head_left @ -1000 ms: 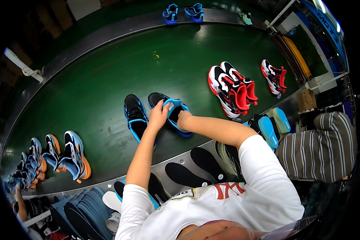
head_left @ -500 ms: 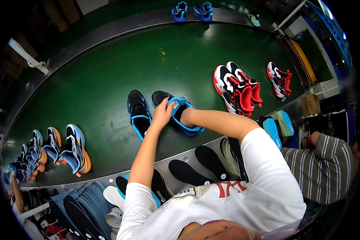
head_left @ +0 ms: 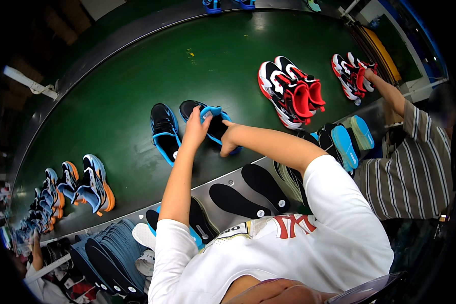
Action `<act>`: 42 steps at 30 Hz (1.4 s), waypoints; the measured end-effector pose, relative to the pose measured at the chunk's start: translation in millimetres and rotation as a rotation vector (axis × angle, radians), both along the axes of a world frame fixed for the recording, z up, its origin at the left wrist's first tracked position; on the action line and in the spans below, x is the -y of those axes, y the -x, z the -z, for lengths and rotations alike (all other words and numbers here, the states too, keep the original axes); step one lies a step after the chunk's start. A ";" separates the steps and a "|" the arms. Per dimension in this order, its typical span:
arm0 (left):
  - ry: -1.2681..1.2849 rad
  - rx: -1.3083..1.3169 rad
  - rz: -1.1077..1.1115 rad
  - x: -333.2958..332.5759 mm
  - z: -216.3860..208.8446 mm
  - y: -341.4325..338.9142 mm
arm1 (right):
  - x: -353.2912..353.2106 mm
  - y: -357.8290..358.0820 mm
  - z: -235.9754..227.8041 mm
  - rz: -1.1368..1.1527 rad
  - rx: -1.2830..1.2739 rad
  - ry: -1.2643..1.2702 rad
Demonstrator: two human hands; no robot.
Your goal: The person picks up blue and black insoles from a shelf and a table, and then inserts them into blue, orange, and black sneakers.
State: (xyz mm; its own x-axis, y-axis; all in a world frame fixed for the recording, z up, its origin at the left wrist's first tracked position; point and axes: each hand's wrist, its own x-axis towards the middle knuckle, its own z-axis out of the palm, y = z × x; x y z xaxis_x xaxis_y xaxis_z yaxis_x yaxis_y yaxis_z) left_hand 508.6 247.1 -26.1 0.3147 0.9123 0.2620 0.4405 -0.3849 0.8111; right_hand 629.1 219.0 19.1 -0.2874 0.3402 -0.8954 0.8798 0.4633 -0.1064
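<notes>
A black sneaker with blue lining (head_left: 216,126) stands on the green conveyor belt in front of me. My left hand (head_left: 195,129) is closed on its blue tongue, pulling the opening wide. My right hand (head_left: 230,138) grips the heel end of the same shoe, thumb at the collar; some of its fingers are hidden. Just to the left sits the matching sneaker (head_left: 163,126), with a white round sticker visible inside, touched by neither hand.
Black insoles (head_left: 264,186) lie on the metal ledge along the belt; stacked insoles (head_left: 111,256) stand at lower left. Red-white-black sneakers (head_left: 289,93) are to the right, orange-soled sneakers (head_left: 96,185) to the left. At right, a co-worker in a striped shirt (head_left: 413,162) reaches to another red pair.
My right hand has come out of the shoe's opening to its heel, while my left keeps the tongue. The co-worker's arm has reached onto the belt. The view has shifted slightly.
</notes>
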 end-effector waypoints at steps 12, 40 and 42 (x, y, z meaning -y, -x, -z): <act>-0.615 -0.480 -0.429 -35.2 -65.7 -55.6 | 78.2 -174.4 -46.9 0.618 -0.877 -1.156; 0.567 0.122 0.074 -57.4 -6.4 -290.5 | 191.5 -336.8 10.0 1.065 -0.676 -0.930; 0.228 -0.078 0.170 -52.3 -8.2 -284.5 | 188.3 -341.9 10.2 1.088 -0.717 -0.928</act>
